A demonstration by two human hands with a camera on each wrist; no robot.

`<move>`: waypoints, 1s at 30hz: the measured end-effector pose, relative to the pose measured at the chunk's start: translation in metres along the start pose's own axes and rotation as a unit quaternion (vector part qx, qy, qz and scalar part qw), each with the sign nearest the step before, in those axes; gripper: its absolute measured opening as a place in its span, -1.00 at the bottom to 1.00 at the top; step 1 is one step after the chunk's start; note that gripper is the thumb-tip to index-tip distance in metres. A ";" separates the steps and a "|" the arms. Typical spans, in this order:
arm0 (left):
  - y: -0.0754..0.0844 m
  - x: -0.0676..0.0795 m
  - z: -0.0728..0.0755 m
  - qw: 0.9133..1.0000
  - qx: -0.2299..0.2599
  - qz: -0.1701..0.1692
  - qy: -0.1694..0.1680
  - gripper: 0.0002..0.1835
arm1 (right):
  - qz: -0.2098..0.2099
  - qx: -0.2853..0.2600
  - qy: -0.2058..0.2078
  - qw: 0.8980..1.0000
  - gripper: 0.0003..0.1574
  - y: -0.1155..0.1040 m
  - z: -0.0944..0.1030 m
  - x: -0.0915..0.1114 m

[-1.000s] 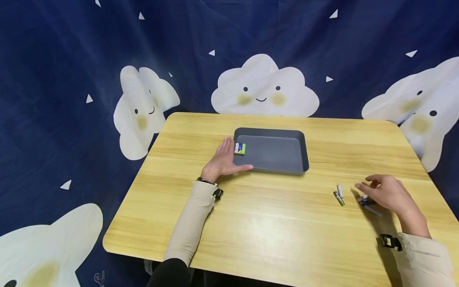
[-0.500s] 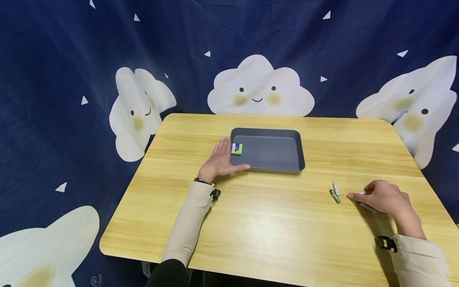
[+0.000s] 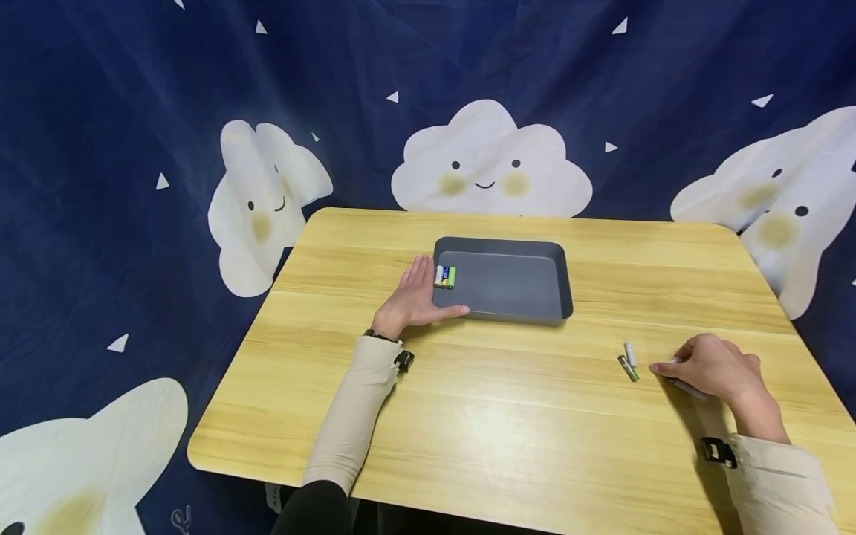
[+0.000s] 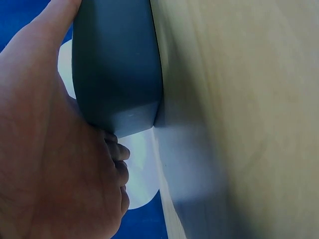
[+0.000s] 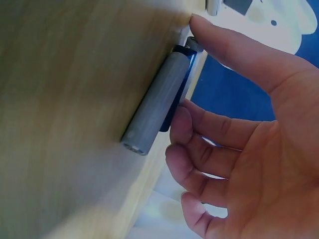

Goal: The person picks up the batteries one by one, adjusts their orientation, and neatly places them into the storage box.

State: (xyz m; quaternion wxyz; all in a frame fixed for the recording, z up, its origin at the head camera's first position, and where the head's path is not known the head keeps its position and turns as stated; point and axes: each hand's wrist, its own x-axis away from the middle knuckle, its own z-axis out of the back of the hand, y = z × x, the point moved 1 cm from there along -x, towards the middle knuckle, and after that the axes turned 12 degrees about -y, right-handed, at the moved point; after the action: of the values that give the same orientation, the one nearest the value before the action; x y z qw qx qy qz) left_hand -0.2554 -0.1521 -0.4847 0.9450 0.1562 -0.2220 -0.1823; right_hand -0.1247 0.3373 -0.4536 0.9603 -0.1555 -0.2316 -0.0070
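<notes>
My left hand (image 3: 413,301) lies against the grey tray (image 3: 515,286), straight fingers along its left side, thumb at the front rim. Inside the tray's left end, three batteries (image 3: 445,278) stand side by side: white, blue and green. At the right of the table, my right hand (image 3: 718,371) pinches a battery (image 5: 194,44) between thumb and index finger, the other fingers curled. That battery is mostly hidden behind a grey battery (image 5: 157,104) and a dark blue one (image 5: 173,112) lying by the fingertips.
Left of the right hand, a white battery (image 3: 631,354) and a green one (image 3: 628,368) lie close together on the wooden table (image 3: 495,416). Behind the table hangs a dark blue curtain (image 3: 361,59) printed with clouds.
My right hand has come down onto the batteries at the right, and its thumb and fingers have closed on one. The left hand has stayed against the tray.
</notes>
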 end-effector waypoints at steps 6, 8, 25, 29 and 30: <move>0.000 -0.001 0.000 1.000 0.001 0.001 0.002 0.50 | 0.020 -0.002 0.006 1.000 -0.42 -0.005 0.004 -0.004; 0.000 -0.001 0.000 1.000 0.003 0.002 0.001 0.50 | 0.032 -0.008 0.013 0.999 -0.40 -0.007 0.006 -0.007; 0.001 -0.001 0.000 1.000 0.004 0.002 -0.002 0.49 | 0.170 -0.090 0.137 0.972 -0.50 -0.054 0.009 -0.029; 0.001 -0.001 0.000 1.000 0.005 0.003 -0.003 0.48 | 0.188 -0.106 0.147 0.965 -0.48 -0.069 0.005 -0.038; 0.001 -0.001 0.000 1.000 0.007 0.003 -0.003 0.48 | 0.194 -0.112 0.148 0.963 -0.50 -0.073 0.004 -0.040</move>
State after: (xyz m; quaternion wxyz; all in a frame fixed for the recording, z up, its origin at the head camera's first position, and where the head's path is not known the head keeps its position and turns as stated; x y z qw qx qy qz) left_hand -0.2562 -0.1513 -0.4845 0.9438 0.1611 -0.2267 -0.1784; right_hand -0.1688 0.2667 -0.4467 0.9431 -0.3016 -0.0497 0.1310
